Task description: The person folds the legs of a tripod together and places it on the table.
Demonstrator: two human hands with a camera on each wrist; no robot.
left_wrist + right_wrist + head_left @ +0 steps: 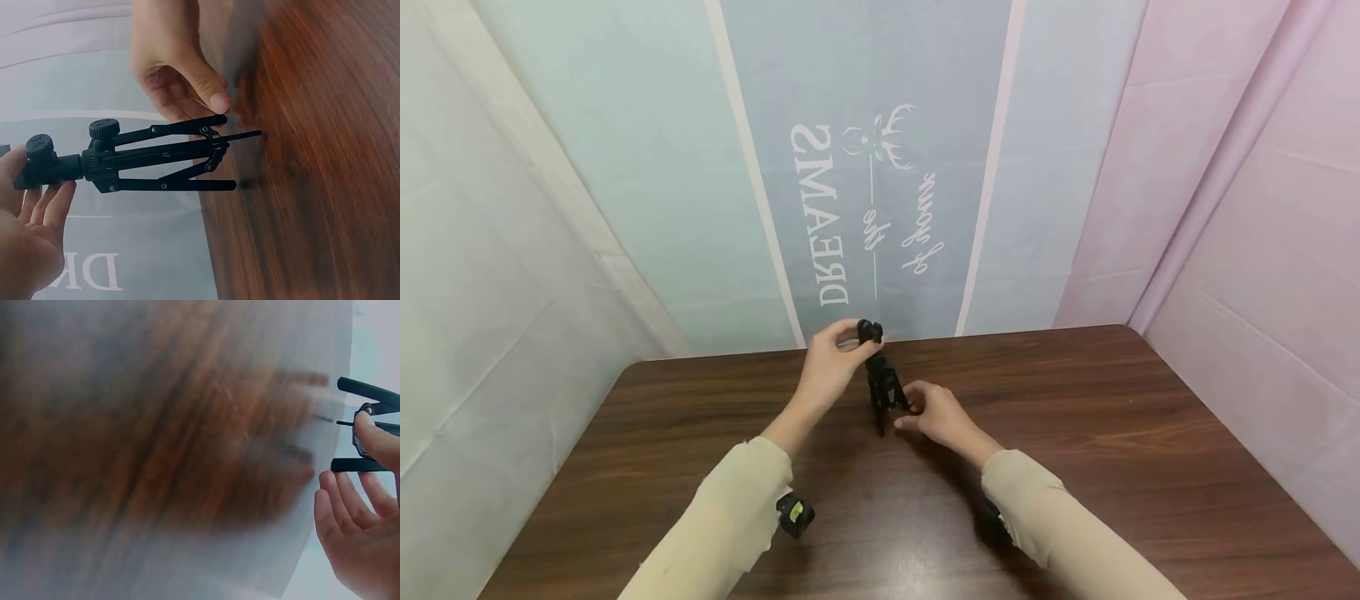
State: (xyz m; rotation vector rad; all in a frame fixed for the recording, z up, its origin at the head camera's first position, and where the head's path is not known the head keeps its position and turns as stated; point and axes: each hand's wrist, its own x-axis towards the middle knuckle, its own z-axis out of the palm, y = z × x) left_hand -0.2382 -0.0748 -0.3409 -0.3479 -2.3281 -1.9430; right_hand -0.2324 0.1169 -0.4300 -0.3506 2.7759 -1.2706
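Note:
A small black tripod (886,382) is held upright but slightly tilted above the table, its legs partly spread. My left hand (829,365) grips its top part, thumb and fingers on either side near the knob (40,146). At the lower end, my right hand (942,415) has its thumb and fingers about one leg (194,125). In the right wrist view the thumb lies by the leg brace (359,431), and the fingers are by the lower leg (353,465). The leg tips show just off the wood in the left wrist view.
The brown wooden table (1120,433) stretches beneath both arms. Behind it hangs a printed cloth (880,67) with mirrored lettering, and pale curtains (1262,292) close off the sides. A black wrist device (795,514) sits at the left sleeve.

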